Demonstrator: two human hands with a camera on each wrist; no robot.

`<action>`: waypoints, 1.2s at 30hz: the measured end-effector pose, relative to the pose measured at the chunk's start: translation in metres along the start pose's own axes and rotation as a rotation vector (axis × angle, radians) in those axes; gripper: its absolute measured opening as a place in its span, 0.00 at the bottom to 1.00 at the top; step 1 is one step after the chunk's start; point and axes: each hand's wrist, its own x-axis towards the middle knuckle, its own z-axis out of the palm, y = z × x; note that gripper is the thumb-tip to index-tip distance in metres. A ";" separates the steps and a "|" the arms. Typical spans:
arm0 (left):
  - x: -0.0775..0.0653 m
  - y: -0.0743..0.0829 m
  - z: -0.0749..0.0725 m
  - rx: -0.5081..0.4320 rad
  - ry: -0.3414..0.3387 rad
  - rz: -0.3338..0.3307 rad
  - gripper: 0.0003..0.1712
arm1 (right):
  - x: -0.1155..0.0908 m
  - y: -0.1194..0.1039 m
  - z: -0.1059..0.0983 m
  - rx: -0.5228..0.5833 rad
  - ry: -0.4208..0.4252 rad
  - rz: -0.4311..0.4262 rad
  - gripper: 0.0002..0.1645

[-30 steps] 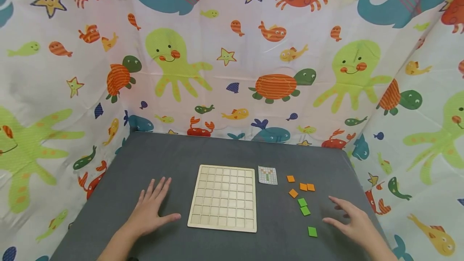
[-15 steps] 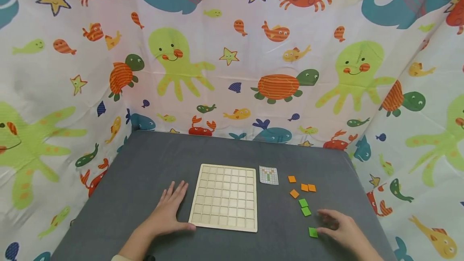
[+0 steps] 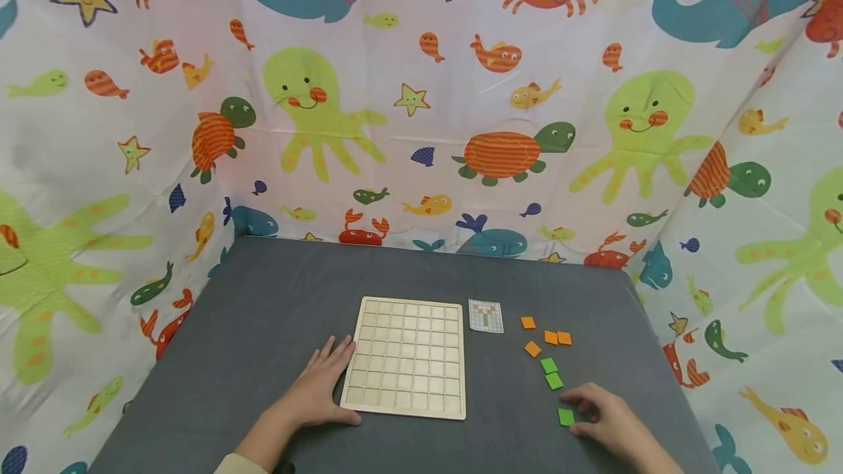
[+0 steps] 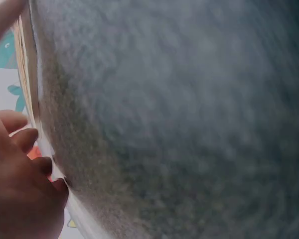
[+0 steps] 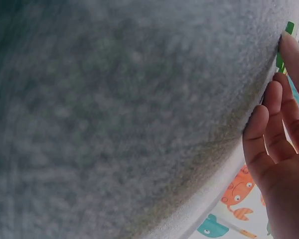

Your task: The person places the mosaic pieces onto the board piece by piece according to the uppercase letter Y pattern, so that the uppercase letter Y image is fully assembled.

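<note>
The board (image 3: 404, 358) lies on the surface (image 3: 296, 276), the left hand (image 3: 316, 390) at its left edge. Right of the board sit the card (image 3: 486, 316), then the tiles (image 3: 554, 381), then the right hand (image 3: 604, 415).

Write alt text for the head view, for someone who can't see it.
A person's left hand rests against a wooden grid board; the right hand is at the nearest green tile. Two more green tiles, four orange tiles and a small pattern card lie on the gray table, before cloth printed with sea animals.

Head view forward and down, wrist views low, close, grey table (image 3: 290, 280) in all
</note>
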 end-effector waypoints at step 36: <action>0.004 -0.006 0.003 0.007 -0.044 -0.044 0.76 | 0.021 -0.073 0.014 -0.067 0.301 -0.430 0.16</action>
